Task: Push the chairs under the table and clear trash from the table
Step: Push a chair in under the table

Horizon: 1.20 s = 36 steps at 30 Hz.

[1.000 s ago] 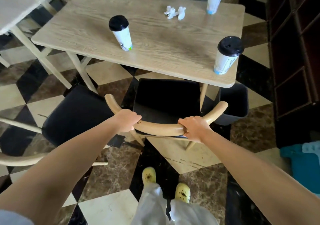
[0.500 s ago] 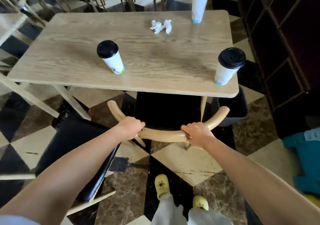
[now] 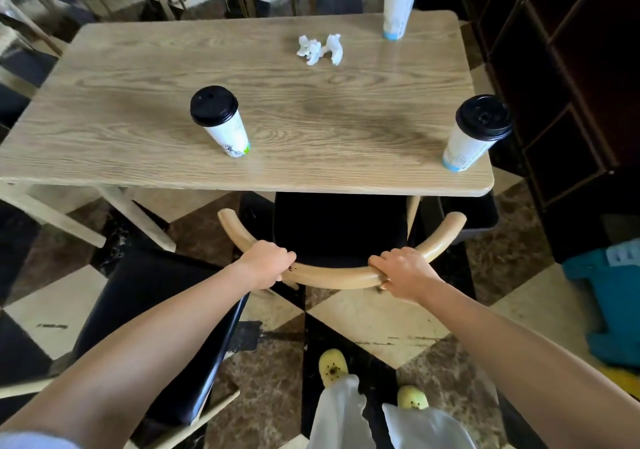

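Left hand [image 3: 268, 264] and right hand [image 3: 403, 272] grip the chair backrest [image 3: 332, 273].

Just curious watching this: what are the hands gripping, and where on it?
Both the left hand and right hand grip the chair by its curved wooden backrest rail, one on each side.

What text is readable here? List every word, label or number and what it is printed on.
None can be read.
Left black-lidded cup: green and dark print near its base, too blurred.
Right black-lidded cup: pale blue print, too blurred.
Far white cup: blue band only.
Teal bin: a pale label, illegible.
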### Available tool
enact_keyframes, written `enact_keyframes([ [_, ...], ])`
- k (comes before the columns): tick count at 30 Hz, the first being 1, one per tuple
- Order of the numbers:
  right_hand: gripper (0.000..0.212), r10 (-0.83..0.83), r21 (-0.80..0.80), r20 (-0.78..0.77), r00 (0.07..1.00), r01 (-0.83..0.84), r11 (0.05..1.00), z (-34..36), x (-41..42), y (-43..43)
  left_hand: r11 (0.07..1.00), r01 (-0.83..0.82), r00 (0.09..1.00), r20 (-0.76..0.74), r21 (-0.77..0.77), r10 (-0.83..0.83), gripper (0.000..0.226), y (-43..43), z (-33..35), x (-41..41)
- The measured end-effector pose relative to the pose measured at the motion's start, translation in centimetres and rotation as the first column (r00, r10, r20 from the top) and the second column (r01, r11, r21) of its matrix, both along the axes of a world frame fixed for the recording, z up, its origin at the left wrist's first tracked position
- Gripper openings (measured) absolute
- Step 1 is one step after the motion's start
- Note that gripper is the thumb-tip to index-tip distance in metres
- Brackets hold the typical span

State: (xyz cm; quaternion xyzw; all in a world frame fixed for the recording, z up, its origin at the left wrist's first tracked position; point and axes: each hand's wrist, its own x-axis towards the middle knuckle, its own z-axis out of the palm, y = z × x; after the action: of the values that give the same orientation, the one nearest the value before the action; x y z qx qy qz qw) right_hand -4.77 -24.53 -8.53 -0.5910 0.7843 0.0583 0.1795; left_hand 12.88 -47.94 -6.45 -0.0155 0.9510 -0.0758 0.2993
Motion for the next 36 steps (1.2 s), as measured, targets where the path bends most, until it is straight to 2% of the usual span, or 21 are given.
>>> enact_keyframes([
  [10,0.042,0.071,0.084,0.007,0.997,-0.071,0.994,0.4,-1.1,0.4,0.997,-0.068,0.997,-0.024,0.038,0.069,0.025,1.4,0.1,-0.3],
  [14,0.041,0.052,0.102,0.020,0.998,-0.054,0.993,0.6,-1.1,0.7,0.995,-0.073,0.997,-0.014,0.072,0.074,0.028,1.5,0.4,-0.6],
  [19,0.040,-0.067,0.106,0.099,0.993,0.057,0.993,1.0,-0.9,0.4,0.987,-0.102,0.995,-0.004,0.128,0.104,0.041,0.7,0.9,-1.0],
  [24,0.038,-0.125,0.111,0.077,0.989,0.116,0.987,1.2,-0.1,0.3,0.985,-0.126,0.989,-0.058,0.117,0.134,0.049,1.0,0.3,-0.5],
  [29,0.040,-0.222,0.106,-0.026,0.975,0.223,0.969,0.8,1.1,0.6,0.970,-0.199,0.973,-0.086,0.143,0.212,0.040,2.2,0.2,0.1],
  [33,0.046,-0.343,0.035,-0.095,0.935,0.347,0.937,0.6,3.4,1.4,0.940,-0.247,0.959,-0.083,0.233,0.273,0.055,2.7,0.4,1.0],
  [36,0.060,-0.382,-0.006,-0.126,0.915,0.385,0.923,0.9,4.9,2.4,0.902,-0.297,0.922,-0.150,0.315,0.356,0.062,3.3,0.2,2.1],
])
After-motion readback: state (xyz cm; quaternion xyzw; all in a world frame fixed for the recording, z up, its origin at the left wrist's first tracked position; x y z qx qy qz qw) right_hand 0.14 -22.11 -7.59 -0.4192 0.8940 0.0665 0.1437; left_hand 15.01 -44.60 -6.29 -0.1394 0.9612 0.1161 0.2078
